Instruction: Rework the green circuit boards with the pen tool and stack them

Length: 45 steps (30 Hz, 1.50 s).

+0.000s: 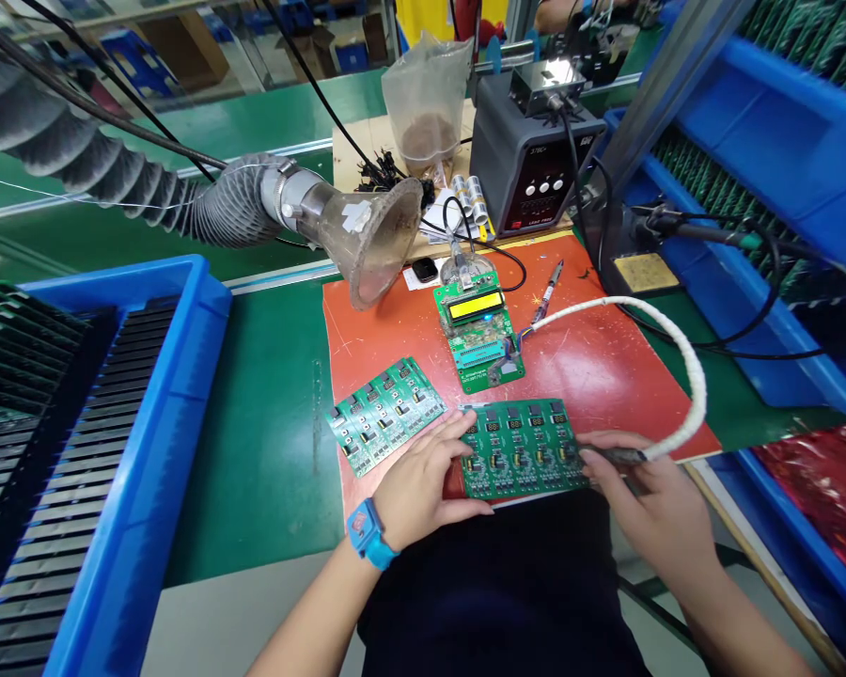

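Observation:
A green circuit board panel [518, 449] with several small digit displays lies at the front edge of the red mat. My left hand [430, 470] holds its left end, fingers at the top corner and thumb by the lower edge. In my right hand [649, 489] is a dark probe [617, 455], its tip at the panel's right end; the exact contact is hidden. A white-sleeved cable [683, 348] runs from the probe to a programmer board [476, 329] with a lit yellow screen. Left of my left hand, more circuit board panels [387, 414] lie overlapped.
A fume extractor funnel [387, 244] hangs over the mat's back left. Behind stand a grey soldering station [528, 160] and a plastic bag [427, 103]. A pen [548, 290] lies on the red mat [373, 329]. Blue bins [197, 310] flank both sides; a sponge [645, 273] sits right.

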### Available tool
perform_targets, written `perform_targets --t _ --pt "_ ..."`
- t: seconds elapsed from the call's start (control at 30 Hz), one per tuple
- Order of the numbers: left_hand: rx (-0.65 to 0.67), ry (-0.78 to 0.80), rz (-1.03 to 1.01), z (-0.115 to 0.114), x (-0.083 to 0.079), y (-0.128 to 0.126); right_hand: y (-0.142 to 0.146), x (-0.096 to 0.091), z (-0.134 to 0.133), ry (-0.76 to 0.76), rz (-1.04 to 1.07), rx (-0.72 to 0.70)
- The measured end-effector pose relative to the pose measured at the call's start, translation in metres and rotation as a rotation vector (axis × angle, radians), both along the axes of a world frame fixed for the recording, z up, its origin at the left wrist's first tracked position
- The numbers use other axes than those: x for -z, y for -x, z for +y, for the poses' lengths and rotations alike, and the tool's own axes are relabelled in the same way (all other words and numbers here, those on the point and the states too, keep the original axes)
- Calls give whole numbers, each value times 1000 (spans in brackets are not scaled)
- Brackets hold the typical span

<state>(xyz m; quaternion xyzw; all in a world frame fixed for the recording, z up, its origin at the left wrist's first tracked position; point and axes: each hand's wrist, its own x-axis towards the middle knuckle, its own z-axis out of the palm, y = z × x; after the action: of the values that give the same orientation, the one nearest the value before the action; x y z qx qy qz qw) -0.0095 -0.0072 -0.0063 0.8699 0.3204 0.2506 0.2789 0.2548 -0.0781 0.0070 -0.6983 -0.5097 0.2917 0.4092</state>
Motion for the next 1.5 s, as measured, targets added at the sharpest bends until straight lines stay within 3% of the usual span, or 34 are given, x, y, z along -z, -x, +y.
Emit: perform_targets --t 0.23,0.8,1.0,1.5 --pt "44 -129 188 2 -6 -3 -1 2 0 5 13 -14" --pt "34 -162 115 1 0 -3 -2 4 -1 -6 17 -3" --pt "-12 -84 91 0 -1 -2 -1 4 -1 -22 15 -14" --pt "27 -126 57 1 0 -1 -2 4 0 -19 17 -14"
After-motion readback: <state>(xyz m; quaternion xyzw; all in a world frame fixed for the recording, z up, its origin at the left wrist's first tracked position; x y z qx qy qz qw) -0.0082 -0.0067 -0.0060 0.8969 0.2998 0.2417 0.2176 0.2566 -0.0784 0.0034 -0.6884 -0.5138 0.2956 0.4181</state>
